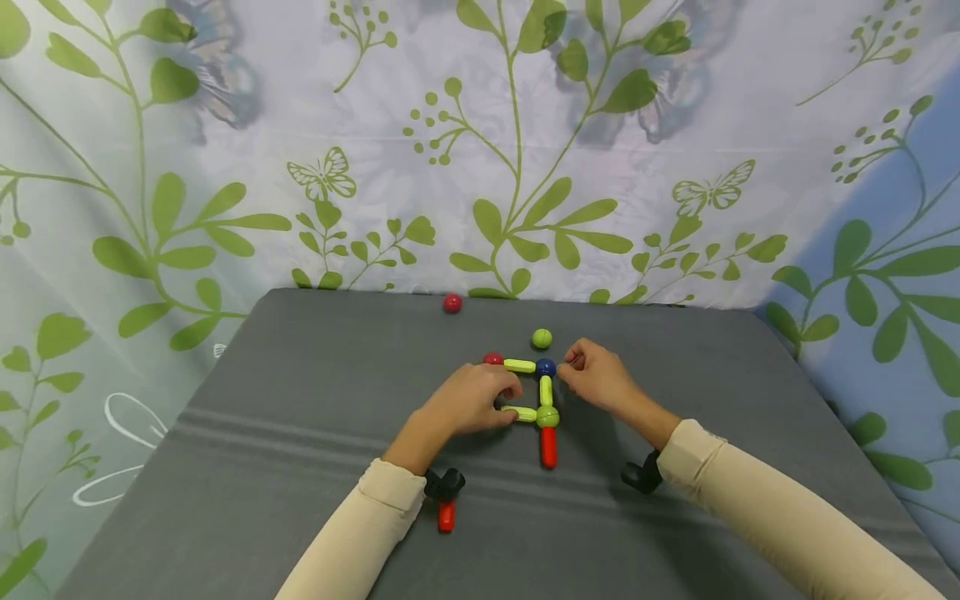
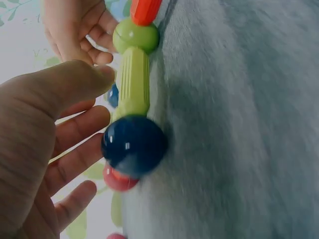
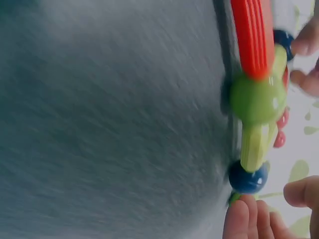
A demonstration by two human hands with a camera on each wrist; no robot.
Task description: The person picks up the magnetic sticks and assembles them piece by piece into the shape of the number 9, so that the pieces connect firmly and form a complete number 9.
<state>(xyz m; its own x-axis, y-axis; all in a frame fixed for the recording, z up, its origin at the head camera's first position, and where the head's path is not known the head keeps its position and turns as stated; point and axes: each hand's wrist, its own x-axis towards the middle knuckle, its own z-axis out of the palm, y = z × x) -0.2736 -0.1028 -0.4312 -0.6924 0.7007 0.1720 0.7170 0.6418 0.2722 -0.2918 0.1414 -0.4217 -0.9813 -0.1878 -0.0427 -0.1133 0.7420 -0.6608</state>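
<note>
Balls and short rods lie joined on the grey table. A red ball (image 1: 492, 358), a yellow-green rod (image 1: 519, 365) and a blue ball (image 1: 545, 367) form the far side. Another yellow-green rod (image 1: 546, 392) runs from there to a green ball (image 1: 548, 416), which bears a red rod (image 1: 549, 447). A near-side rod (image 2: 133, 82) leads to a second blue ball (image 2: 134, 144), hidden in the head view. My left hand (image 1: 476, 396) hovers around this end, thumb beside the rod, fingers loosely spread. My right hand (image 1: 596, 375) has its fingertips right by the far blue ball, thumb apart.
A loose red ball (image 1: 452, 303) sits at the table's back edge. Behind the far blue ball lies a loose green ball (image 1: 542, 338). One red rod (image 1: 446, 517) shows beneath my left wrist. A leaf-patterned curtain (image 1: 420, 167) hangs behind the table (image 1: 315, 400).
</note>
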